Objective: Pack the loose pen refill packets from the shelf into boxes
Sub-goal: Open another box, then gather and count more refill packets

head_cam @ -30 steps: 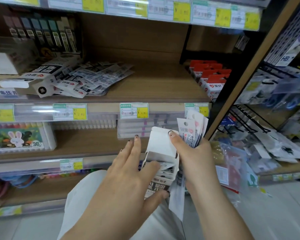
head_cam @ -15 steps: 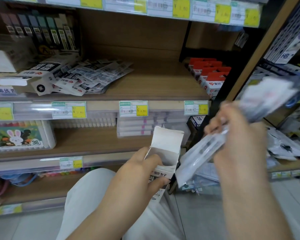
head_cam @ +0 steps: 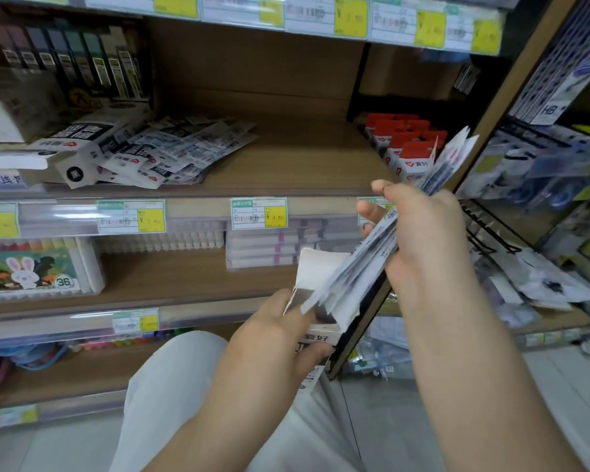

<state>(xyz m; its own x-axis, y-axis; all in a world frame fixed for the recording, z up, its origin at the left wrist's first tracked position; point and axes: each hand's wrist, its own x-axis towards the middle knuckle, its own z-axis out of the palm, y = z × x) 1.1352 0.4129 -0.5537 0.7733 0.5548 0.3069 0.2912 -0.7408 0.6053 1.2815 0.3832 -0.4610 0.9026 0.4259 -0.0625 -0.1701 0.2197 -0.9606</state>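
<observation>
Your right hand (head_cam: 423, 240) holds a blurred bunch of packets (head_cam: 372, 253), lower ends hiding the mouth of the box (head_cam: 315, 335) in your left hand's (head_cam: 276, 335) grip.

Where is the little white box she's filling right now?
The white box is low in the middle of the head view, held open in the left hand, with the right hand angling a bundle of refill packets into its mouth.
</observation>
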